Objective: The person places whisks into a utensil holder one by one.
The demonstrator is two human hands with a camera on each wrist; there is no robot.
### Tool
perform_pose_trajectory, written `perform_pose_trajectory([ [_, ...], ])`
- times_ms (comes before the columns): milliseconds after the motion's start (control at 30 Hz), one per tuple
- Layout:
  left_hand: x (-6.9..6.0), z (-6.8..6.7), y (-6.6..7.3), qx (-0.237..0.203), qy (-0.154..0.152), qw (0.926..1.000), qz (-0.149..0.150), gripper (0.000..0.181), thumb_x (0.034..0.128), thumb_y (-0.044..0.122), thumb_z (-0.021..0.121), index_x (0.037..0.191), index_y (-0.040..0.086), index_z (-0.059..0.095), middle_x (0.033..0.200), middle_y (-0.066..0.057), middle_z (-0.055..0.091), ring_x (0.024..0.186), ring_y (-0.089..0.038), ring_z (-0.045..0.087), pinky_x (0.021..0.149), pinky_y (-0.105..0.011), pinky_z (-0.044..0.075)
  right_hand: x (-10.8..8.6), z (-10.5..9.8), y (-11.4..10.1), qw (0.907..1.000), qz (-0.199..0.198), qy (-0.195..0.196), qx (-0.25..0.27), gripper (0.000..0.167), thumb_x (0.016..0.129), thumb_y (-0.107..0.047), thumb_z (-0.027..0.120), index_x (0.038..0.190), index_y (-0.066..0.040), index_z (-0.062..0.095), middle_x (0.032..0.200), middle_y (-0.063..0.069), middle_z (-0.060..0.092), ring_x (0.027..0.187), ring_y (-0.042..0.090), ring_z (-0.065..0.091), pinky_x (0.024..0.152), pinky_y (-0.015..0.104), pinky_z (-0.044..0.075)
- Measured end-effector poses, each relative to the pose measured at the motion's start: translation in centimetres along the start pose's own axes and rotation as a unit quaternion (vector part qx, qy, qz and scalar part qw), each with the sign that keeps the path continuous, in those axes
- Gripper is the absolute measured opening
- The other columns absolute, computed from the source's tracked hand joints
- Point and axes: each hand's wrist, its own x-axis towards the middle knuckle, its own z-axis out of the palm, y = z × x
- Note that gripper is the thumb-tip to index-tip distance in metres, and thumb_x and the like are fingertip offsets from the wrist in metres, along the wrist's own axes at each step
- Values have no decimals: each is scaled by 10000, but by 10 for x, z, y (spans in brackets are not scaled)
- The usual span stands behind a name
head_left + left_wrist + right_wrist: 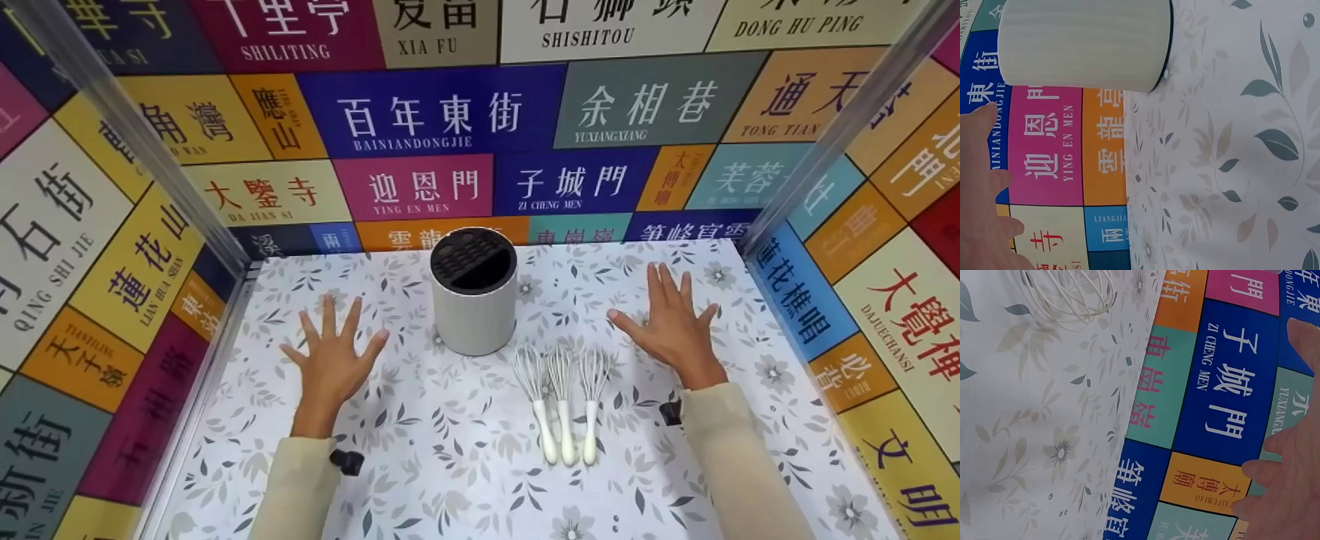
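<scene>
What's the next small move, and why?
Probably bring the right hand toward the rightmost whisk: that hand holds nothing, its fingers are spread, and the whisk lies nearer to it than to the left hand, handle toward the person.

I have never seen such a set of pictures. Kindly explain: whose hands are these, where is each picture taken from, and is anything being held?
There is no machine: these are a person's bare left hand and right hand. The widest picture comes from a head-worn camera, looking forward and down. The other two come from wrist cameras, so the scene appears sideways. On the leaf-patterned surface stands a pale round container with a dark top; three whisks lie beside each other. Both hands' fingers are spread, holding nothing.
</scene>
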Motion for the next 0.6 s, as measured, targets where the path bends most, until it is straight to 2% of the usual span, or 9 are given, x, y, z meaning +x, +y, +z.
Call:
perform_pose_trajectory([
  [167,-3,1,4,-509,-44,9987,3,870,927,833,332,1642,360,180,1734,-113,-5,1551,-508,-84,1072,-863,-78,-5,2,1,9990,15,-257,363,1156,859,-868,441,1651,-205,-79,1731,107,-64,1566,472,-53,1041,881,-61],
  [333,-3,2,15,-1194,51,9928,86,800,972,759,373,1637,337,233,1724,-138,100,1567,-470,74,1142,-804,123,-11,6,3,9955,9,-522,796,1133,887,-841,433,1643,-200,-118,1724,175,10,1557,484,86,1129,809,100],
  [467,0,4,29,-1803,344,9821,426,710,1017,627,469,1611,261,338,1678,-185,223,1504,-460,295,1152,-693,303,-16,11,6,9926,75,-724,977,1114,895,-843,405,1637,-218,-143,1706,234,63,1507,533,206,1117,770,237],
  [600,6,6,44,-2358,557,9667,829,643,1028,513,551,1577,208,411,1634,-205,299,1458,-440,385,1155,-642,343,-22,19,9,9905,95,-838,1090,1076,920,-821,391,1640,-218,-136,1691,262,111,1482,550,247,1104,771,261],
])
